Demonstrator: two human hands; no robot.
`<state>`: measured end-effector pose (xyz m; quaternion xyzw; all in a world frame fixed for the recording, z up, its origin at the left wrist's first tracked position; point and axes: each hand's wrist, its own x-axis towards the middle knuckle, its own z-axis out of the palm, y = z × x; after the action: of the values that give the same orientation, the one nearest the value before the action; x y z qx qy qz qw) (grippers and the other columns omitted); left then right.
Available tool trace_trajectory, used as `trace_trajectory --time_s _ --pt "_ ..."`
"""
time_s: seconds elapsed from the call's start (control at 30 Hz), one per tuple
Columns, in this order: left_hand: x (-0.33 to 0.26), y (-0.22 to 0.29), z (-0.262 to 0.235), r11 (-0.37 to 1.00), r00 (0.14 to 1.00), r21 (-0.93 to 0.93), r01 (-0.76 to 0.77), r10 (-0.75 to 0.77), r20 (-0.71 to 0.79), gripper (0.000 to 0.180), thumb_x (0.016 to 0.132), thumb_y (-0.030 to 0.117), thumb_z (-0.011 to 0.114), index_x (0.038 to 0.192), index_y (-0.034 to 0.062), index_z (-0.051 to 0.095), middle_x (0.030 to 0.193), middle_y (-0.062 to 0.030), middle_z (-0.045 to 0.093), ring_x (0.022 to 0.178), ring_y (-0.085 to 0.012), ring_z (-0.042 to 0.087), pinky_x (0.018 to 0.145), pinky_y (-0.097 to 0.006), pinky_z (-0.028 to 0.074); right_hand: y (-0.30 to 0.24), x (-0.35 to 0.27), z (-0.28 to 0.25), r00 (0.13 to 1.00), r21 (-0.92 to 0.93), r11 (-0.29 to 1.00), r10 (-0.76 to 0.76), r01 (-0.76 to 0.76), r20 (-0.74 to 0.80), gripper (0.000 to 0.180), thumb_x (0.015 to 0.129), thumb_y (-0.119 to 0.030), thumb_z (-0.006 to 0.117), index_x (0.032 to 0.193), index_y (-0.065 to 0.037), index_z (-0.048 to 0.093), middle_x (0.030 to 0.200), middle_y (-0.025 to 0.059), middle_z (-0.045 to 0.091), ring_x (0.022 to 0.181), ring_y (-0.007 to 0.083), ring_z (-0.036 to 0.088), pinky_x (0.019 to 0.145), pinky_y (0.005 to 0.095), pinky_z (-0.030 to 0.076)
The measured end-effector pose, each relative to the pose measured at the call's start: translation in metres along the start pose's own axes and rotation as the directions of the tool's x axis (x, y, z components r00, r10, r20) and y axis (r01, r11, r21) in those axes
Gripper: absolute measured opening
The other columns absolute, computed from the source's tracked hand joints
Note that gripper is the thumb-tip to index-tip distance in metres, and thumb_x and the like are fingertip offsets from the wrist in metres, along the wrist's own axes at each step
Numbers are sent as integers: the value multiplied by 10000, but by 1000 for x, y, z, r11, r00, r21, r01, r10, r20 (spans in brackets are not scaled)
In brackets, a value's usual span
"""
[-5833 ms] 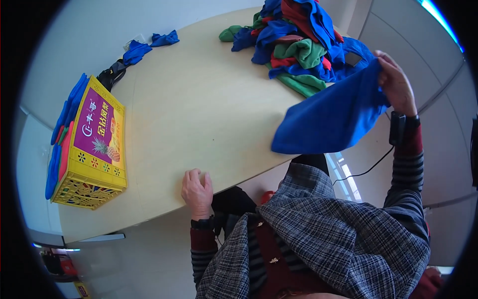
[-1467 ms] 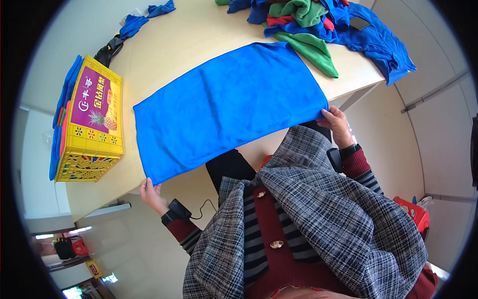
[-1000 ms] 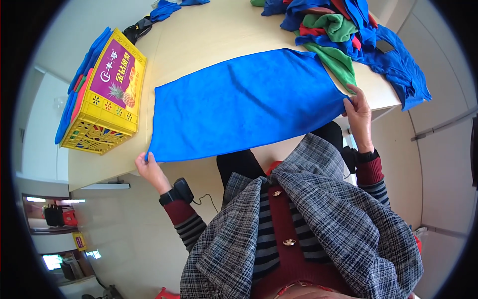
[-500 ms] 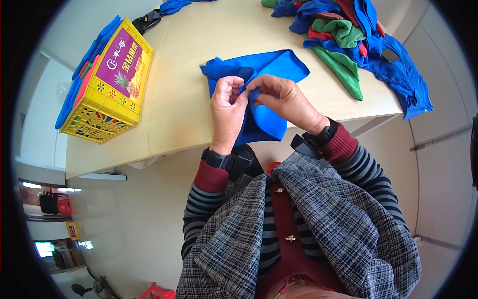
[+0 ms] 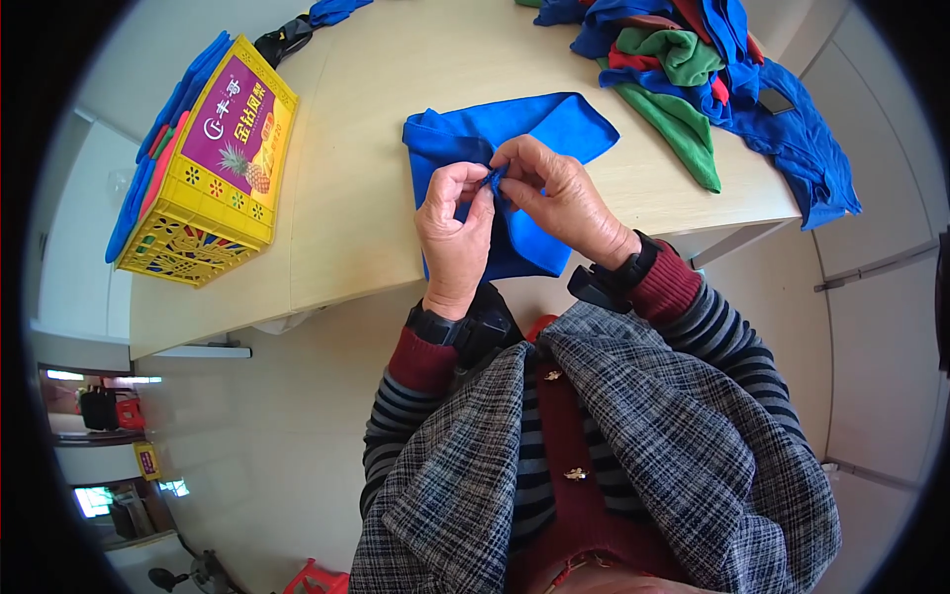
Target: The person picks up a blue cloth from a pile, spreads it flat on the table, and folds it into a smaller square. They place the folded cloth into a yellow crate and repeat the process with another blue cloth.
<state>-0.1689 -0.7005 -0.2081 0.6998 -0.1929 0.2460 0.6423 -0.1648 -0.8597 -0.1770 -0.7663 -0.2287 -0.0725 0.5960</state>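
Observation:
A blue cloth (image 5: 569, 129) lies loosely spread at the table's near edge, its lower part reaching over that edge. Above its middle, my left hand (image 5: 456, 233) pinches a small gathered bit of the cloth between thumb and fingers. My right hand (image 5: 566, 198) grips the same bit from the other side, thumb against bent fingers. The two sets of fingertips almost meet there, and they hide most of the pinched part. Both wrists carry black straps.
A yellow plastic crate (image 5: 223, 203) with folded coloured cloths (image 5: 158, 163) stands at the table's left. Blue, green and red cloths (image 5: 683, 69) are heaped at the far right, some hanging over the edge. A black item (image 5: 284, 42) lies behind the crate on the table (image 5: 356, 198).
The cloth's upper left corner, raised and folded before, now lies flatter. My hands have shifted slightly, with the fingertips still together on the pinched bit.

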Motion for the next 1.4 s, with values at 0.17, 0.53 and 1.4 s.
trace_trajectory --time_s 0.17,0.53,1.4 --pt "-3 4 -2 982 995 157 -102 103 -1 222 868 -111 674 1044 17 629 942 -73 667 819 -166 656 775 -291 545 -3 1 -1 993 -237 965 -97 109 60 213 942 4 616 1150 -42 625 790 94 646 731 158 665 678 301 548" --pt "-33 12 -16 724 878 515 -459 284 384 260 813 31 754 1041 -3 634 1011 -137 677 913 -338 651 810 -397 546 -7 45 -12 986 -407 898 -160 167 51 156 961 -66 590 1094 -23 659 764 138 678 702 228 692 640 341 540" --pt "39 194 -186 213 755 777 -592 484 442 235 740 173 845 809 90 636 1028 -53 590 1167 -252 548 1137 -489 383 -99 101 -176 963 26 969 -242 247 -119 283 1039 -175 566 1276 -40 643 1058 97 637 936 182 569 862 291 426"
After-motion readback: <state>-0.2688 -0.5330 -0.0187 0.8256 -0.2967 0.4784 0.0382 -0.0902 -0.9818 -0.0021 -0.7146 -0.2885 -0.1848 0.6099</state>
